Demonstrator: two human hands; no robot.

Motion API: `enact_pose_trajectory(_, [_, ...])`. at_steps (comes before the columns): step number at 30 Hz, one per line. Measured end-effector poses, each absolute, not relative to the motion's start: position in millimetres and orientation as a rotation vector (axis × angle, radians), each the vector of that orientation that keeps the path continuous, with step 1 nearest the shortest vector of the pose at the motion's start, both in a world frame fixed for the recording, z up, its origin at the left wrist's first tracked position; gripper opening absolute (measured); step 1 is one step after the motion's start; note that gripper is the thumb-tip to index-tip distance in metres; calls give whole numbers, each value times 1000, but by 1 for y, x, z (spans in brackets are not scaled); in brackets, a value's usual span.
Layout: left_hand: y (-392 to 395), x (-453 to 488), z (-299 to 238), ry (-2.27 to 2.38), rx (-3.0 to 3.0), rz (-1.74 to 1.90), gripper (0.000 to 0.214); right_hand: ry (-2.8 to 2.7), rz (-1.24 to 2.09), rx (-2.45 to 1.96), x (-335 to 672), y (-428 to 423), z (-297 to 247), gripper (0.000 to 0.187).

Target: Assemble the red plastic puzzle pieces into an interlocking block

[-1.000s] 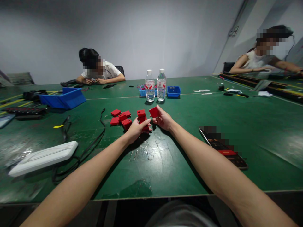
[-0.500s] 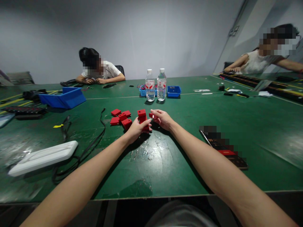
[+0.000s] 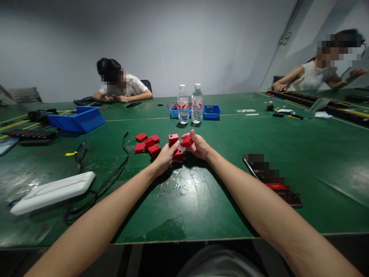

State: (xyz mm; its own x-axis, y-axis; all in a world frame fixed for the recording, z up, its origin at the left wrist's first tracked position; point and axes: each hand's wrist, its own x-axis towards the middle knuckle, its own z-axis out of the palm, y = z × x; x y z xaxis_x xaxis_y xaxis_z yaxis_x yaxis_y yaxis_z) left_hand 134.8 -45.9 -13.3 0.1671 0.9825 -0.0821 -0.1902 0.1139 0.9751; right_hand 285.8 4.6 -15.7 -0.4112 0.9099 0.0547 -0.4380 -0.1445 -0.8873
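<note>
My left hand grips a red box-shaped part held upright just above the green table. My right hand pinches a smaller red piece right beside it, the two nearly touching. Another red part lies on the table between my hands. A small pile of several red parts sits just left of my left hand.
A phone lies at the right, a white flat case and black cable at the left. Two water bottles and small blue trays stand behind; a big blue bin far left. Two other people sit at the back.
My right hand has brought its red piece down and left, close against the box in my left hand. The left hand tilted its box slightly; a red part now shows beneath.
</note>
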Motion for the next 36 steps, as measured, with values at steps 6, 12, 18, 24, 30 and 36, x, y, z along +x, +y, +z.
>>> enact_pose_trajectory(6, [-48,133,-16,981,1136,1108,43,-1132,1737,-627,281,4,-23,67])
enact_pose_trajectory(12, [-46,133,-14,958,1101,1106,31,-1161,1766,-555,280,4,-24,63])
enact_pose_trajectory(18, [-47,132,-10,974,991,1101,27,-1084,1848,-486,287,1,-16,50])
enact_pose_trajectory(24, [-48,131,-10,935,1012,1096,33,-1149,1872,-556,291,0,-15,44])
enact_pose_trajectory(30, [-46,131,-10,955,987,1096,32,-1031,1784,-650,284,6,-19,41])
enact_pose_trajectory(36, [-46,132,-13,948,1006,1124,25,-872,1818,-744,284,11,-18,25])
